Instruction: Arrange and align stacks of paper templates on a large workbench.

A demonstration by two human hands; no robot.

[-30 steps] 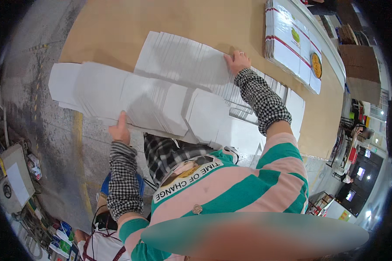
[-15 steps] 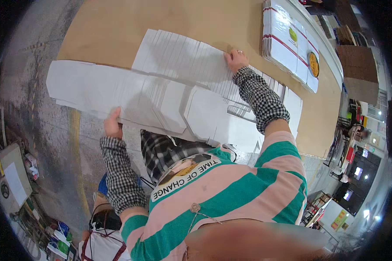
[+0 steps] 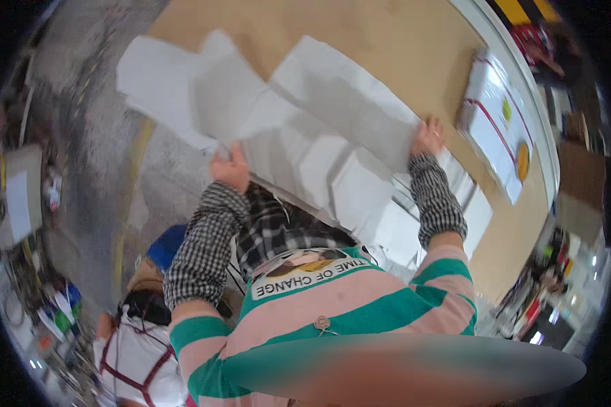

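I see a tan table (image 3: 360, 41) filling the upper frame, its pale edge curving right. Grey concrete floor (image 3: 95, 136) to the left carries a yellow line (image 3: 132, 183). Cluttered shelves (image 3: 20, 203) sit far left; small bright lights (image 3: 577, 271) far right.

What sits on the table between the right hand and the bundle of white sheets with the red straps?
Nothing: in the head view, bare brown table separates the right hand from the strapped bundle.

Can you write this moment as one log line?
left hand: holds flat white die-cut cardboard sheet | right hand: holds same sheet | beneath: brown table
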